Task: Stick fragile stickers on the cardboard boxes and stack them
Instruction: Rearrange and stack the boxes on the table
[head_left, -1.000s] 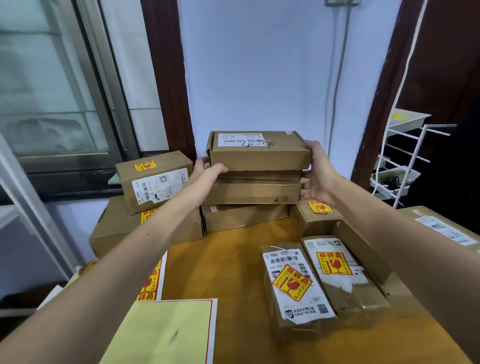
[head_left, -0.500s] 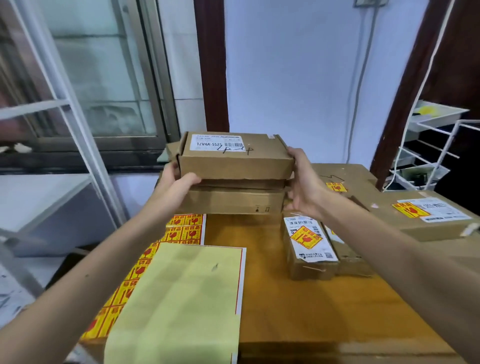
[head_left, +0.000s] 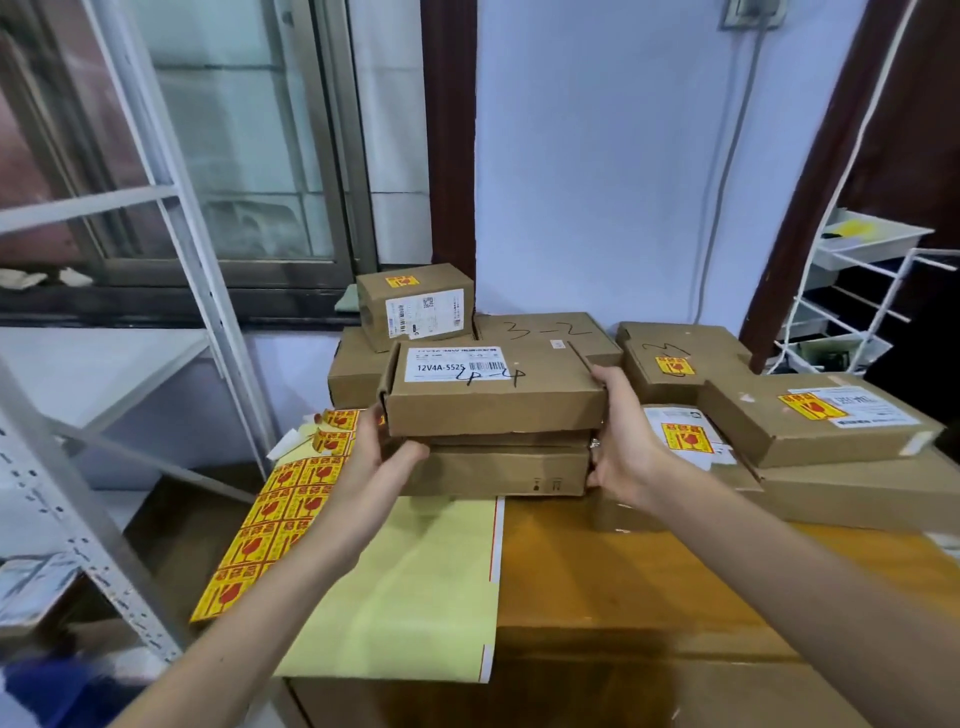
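Note:
I hold two stacked flat cardboard boxes above the near part of the table. The top box bears a white label reading 12V4A-5525 and handwriting, with no fragile sticker showing. The lower box sits right under it. My left hand grips the stack's left side, my right hand its right side. A sheet of yellow-and-red fragile stickers lies at the table's left edge, partly under a pale yellow backing sheet.
Behind stand stickered boxes: a small one on a larger box, a flat box marked 3-2, another and a long one at right. A grey metal shelf frame rises at left, a white wire rack at right.
Both hands lifted the two boxes off the back stack and carried them toward me and downward. My view turned left, showing more of the sticker sheet and shelf frame.

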